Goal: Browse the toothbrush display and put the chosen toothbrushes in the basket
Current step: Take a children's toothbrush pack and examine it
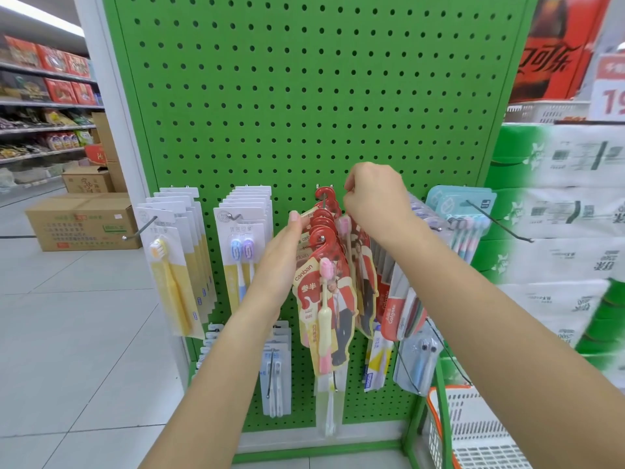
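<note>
A green pegboard [304, 96] carries hooks of packed toothbrushes. At its middle hangs a row of red canban toothbrush packs [324, 292]. My left hand [287, 245] holds the left side of that row, thumb on the upper edge of the front packs. My right hand [372, 194] reaches over the top of the row, fingers curled and pinching the upper part of a rear pack near the hook. A white basket with an orange rim [473, 431] sits at the lower right, partly cut off by the frame.
Yellow toothbrush packs [176, 265] and blue-purple pairs [243, 252] hang to the left; Colgate packs [399, 306] and pastel multi-packs [463, 218] to the right. More packs hang lower. Stacked tissue bales [558, 214] stand right, cardboard boxes [81, 221] left on the floor.
</note>
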`<action>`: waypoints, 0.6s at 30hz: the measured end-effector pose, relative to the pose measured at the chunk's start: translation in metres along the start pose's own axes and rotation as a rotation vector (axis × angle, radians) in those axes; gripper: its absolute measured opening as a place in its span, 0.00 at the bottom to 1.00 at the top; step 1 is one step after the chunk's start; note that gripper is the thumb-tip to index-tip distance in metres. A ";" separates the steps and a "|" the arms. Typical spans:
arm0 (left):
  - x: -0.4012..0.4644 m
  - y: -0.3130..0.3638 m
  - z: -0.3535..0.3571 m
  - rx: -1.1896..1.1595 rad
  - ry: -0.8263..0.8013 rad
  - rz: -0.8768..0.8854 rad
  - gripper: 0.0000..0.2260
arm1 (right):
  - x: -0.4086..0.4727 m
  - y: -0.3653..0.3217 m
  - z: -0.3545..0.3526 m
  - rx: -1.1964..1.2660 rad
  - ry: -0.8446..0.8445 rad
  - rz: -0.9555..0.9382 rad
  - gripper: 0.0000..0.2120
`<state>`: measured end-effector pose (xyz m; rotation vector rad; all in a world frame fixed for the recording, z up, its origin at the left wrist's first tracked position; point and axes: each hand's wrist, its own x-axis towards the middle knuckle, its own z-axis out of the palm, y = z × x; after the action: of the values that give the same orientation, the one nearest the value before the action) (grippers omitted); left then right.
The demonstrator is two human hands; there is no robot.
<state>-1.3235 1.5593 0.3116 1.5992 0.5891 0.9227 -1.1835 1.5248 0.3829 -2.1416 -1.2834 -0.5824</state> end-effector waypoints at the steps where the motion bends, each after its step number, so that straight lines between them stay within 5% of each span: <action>1: -0.004 0.003 0.000 -0.003 0.015 0.011 0.19 | -0.004 0.001 -0.004 -0.022 0.017 -0.011 0.11; 11: -0.053 0.025 -0.001 -0.106 0.313 0.227 0.11 | -0.063 0.016 -0.075 0.125 0.179 0.012 0.10; 18: -0.101 0.007 0.026 -0.054 0.086 0.197 0.09 | -0.121 0.030 -0.087 0.545 0.029 0.079 0.10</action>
<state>-1.3598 1.4636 0.2914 1.5954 0.4667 1.1489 -1.2170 1.3772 0.3652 -1.7118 -1.1703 -0.1953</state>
